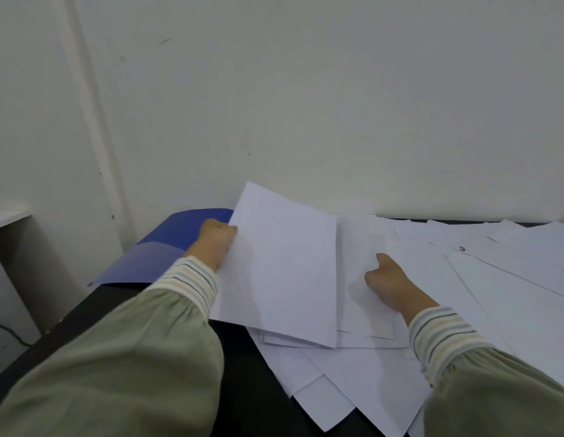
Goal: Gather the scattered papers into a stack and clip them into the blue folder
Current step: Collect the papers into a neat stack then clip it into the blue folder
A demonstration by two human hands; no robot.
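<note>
My left hand (215,242) grips the left edge of a small bunch of white sheets (280,263), lifted a little off the table and tilted. My right hand (389,280) lies on a loose white sheet (366,247) to the right of that bunch, thumb up, fingers hidden under paper. More white papers (511,279) lie scattered and overlapping across the right side of the dark table (243,389). The blue folder (167,247) lies flat at the far left of the table, just behind my left hand, partly hidden by the held sheets.
A pale wall (306,105) rises right behind the table's far edge. To the left stands a white shelf or desk corner (6,217), with a black cable (6,332) on the floor below it. The table's left edge falls away near the folder.
</note>
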